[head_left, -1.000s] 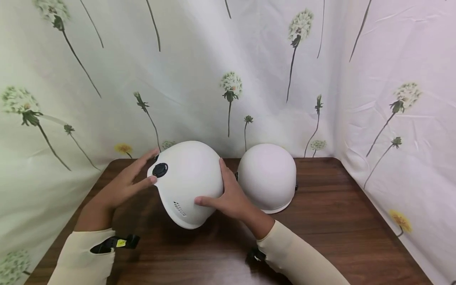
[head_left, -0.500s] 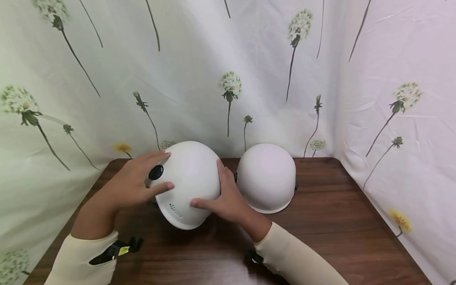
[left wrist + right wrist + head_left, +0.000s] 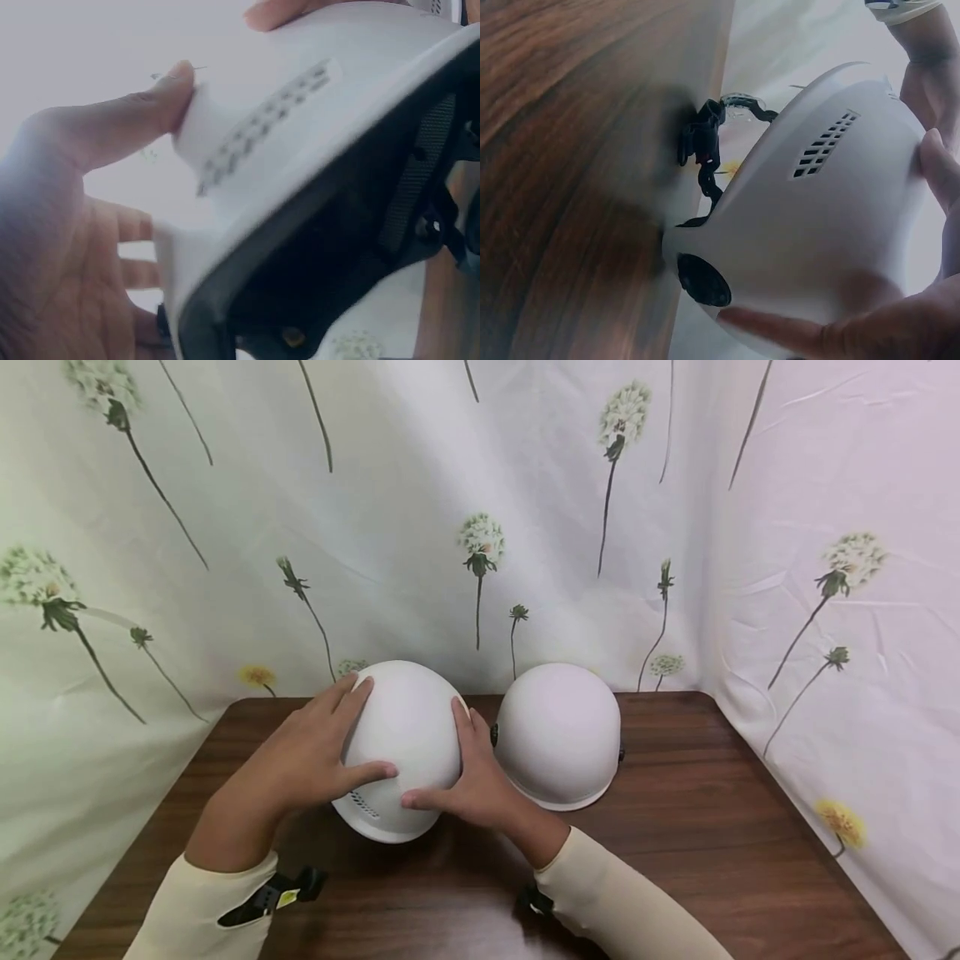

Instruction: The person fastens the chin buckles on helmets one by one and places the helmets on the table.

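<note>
A white helmet (image 3: 408,727) is held between both hands, left of the table's middle. My left hand (image 3: 307,756) grips its left side, the thumb laid across the front of the shell. My right hand (image 3: 480,777) holds the opposite side, thumb near the left thumb. Slotted vents (image 3: 262,127) and the dark inner lining show in the left wrist view. A round black knob (image 3: 703,280) and a dangling black chin strap (image 3: 709,150) appear in the right wrist view. The helmet is tilted; whether its rim touches the table I cannot tell.
Close on the right, a second white helmet (image 3: 558,735) stands dome up on the brown wooden table (image 3: 697,827). Behind and at both sides hangs a white cloth (image 3: 405,527) printed with dandelions.
My left hand has slid rightward from the helmet's left edge onto its shell. The black knob that showed there is now out of sight in the head view. The right hand has barely moved.
</note>
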Demonstrator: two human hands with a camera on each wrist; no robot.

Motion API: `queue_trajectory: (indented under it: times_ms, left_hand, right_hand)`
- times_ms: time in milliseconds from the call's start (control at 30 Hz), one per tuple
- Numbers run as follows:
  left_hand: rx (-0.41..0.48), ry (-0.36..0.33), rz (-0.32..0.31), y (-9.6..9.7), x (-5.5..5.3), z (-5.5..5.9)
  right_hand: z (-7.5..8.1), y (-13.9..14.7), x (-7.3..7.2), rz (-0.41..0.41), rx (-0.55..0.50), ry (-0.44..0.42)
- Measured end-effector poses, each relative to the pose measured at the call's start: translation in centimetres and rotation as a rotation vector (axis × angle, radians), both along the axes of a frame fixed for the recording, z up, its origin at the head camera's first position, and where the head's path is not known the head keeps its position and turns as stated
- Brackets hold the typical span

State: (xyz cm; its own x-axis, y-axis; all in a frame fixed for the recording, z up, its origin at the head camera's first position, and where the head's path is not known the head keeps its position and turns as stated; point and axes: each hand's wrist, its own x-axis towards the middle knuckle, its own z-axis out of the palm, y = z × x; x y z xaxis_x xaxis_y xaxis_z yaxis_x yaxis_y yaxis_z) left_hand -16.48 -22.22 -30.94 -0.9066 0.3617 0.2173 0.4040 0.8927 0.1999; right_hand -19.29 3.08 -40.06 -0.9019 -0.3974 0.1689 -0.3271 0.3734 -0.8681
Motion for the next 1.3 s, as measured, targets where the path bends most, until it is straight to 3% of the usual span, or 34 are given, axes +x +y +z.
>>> queue_trajectory:
  times_ms: [300, 500, 700, 867, 1067, 1300]
  left_hand:
    - [-0.021, 0.047, -0.029, 0.7, -0.3, -1.2]
    - [-0.044, 0.04, -0.004, 1.0, -0.2, -1.6]
    - [0.043, 0.013, 0.002, 0.9, -0.2, -3.2]
    - [0.111, 0.002, 0.007, 0.6, -0.7, -4.1]
    - [0.203, -0.062, -0.012, -0.2, -1.9, -5.3]
    - [0.31, -0.098, -0.045, -1.1, -3.8, -7.9]
  right_hand:
    - [-0.5, -0.3, 0.2, -0.043, -0.005, 0.047]
    - [-0.5, -0.4, 0.3, -0.069, 0.033, 0.064]
    - [-1.0, -0.7, 0.7, -0.091, 0.119, 0.121]
    - [-1.3, -0.9, 0.5, -0.11, 0.127, 0.177]
    - [-1.7, -0.9, 0.2, -0.094, 0.135, 0.234]
    - [-2.5, -0.9, -0.6, -0.091, 0.208, 0.345]
